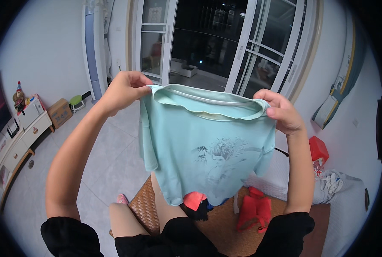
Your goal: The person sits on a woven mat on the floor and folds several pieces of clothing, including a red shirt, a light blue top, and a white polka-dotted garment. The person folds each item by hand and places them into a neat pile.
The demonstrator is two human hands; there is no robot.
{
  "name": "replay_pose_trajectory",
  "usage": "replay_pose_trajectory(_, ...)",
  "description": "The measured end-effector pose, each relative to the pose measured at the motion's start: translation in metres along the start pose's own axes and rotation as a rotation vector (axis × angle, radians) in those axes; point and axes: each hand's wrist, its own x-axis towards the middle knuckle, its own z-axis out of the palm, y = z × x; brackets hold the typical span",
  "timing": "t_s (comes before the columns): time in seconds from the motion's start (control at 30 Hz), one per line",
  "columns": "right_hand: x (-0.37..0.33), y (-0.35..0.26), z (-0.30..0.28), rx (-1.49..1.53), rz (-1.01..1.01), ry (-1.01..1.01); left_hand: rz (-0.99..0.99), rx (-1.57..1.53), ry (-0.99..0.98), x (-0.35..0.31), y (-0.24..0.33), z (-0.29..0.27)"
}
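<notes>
A mint-green T-shirt (178,141) with a grey printed figure on its front hangs spread out before me, neck opening up. My left hand (124,92) pinches it at the left shoulder beside the collar. On the other side, my right hand (283,111) grips the right shoulder, thumb in front. The collar sags between both hands, and the shirt's lower edge hangs above my lap. Below it, partly hidden, lie a coral-red cloth (194,200) and some dark cloth (197,212). A red garment (254,210) lies to their right on a brown woven mat (229,227).
A grey-white padded cover (345,222) with crumpled light cloth (331,185) is at the right, near a red container (318,149). At the left stand a white cabinet (26,139), a cardboard box (60,113) and a green stool (76,101). Sliding glass doors (259,55) stand ahead.
</notes>
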Motion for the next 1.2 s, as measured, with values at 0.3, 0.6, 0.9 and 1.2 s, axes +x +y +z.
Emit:
replay_pose_trajectory(0.3,-0.01,-0.001,-0.022,-0.109,-0.018,0.342,-0.101,-0.364,-0.122,-0.003,0.017,0.015)
replay_pose_trajectory(0.6,-0.02,-0.015,-0.024,-0.366,-0.001,0.5,0.299,0.322,-0.158,0.015,0.035,-0.003)
replay_pose_trajectory(0.9,-0.029,-0.03,-0.027,-0.403,-0.019,0.624,0.056,-0.076,-0.139,0.025,0.044,0.015)
replay_pose_trajectory(1.2,-0.038,-0.019,-0.042,-0.306,-0.008,0.561,0.227,0.037,-0.164,0.03,0.051,0.034)
